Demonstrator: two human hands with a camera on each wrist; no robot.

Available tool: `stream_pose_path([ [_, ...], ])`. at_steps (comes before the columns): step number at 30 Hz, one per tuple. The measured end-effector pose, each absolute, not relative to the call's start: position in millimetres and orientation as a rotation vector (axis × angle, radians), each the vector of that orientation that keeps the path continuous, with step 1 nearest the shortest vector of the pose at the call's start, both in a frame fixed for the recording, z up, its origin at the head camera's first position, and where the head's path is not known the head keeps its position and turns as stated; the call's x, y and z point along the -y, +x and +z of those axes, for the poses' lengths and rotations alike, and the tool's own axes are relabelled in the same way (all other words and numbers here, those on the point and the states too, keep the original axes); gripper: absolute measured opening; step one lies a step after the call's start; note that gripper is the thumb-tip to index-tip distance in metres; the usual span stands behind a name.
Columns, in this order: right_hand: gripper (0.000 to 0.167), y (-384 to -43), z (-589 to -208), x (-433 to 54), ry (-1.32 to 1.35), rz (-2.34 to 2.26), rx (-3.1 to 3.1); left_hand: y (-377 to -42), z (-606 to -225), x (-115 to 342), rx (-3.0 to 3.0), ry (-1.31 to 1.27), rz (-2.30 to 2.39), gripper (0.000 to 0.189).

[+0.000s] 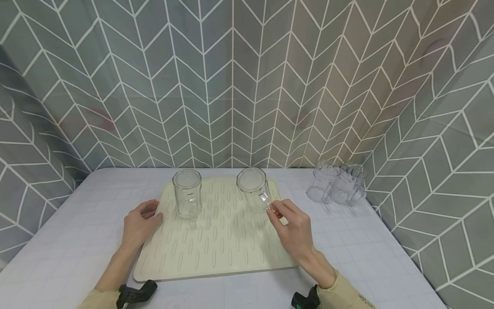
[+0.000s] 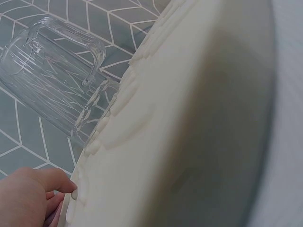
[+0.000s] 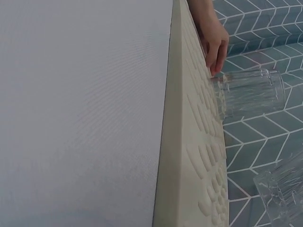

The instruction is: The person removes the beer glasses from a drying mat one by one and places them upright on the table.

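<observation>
A cream drying mat (image 1: 216, 253) with raised oval ridges lies on the table. On its left part stands a clear glass mug (image 1: 187, 197), its handle toward the near side. My right hand (image 1: 295, 229) pinches the handle of a second glass mug (image 1: 251, 191) over the mat's right part. That mug is tilted, and in the right wrist view the tilted mug (image 3: 284, 194) appears just off the ridged surface. At the mat's left edge my left hand (image 1: 140, 225) holds on with bent fingers and the thumb at the rim; some fingertips are hidden.
Several clear glass mugs (image 1: 335, 184) stand close together at the table's back right, overlapping in view. A white cloth (image 1: 239, 294) covers the table. Grey patterned curtains (image 1: 247, 86) hang behind it and along both sides.
</observation>
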State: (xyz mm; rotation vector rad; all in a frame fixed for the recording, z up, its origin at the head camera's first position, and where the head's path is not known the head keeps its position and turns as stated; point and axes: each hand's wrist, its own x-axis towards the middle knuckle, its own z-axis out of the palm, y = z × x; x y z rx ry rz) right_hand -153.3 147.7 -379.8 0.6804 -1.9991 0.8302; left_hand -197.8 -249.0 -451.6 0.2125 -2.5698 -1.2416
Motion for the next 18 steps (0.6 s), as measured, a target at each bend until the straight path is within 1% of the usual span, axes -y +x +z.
stream_pose_path([
  [7,0.021,-154,-380,-150,0.734,0.76,1.958,-198,-451,248,2.573,0.219,-1.235,0.053],
  [14,0.016,-155,-379,-151,0.767,0.707,1.967,-197,-447,247,2.576,0.244,-1.241,0.052],
  [18,0.019,-154,-378,-150,0.786,0.666,1.961,-195,-441,246,2.543,0.261,-1.272,0.051],
])
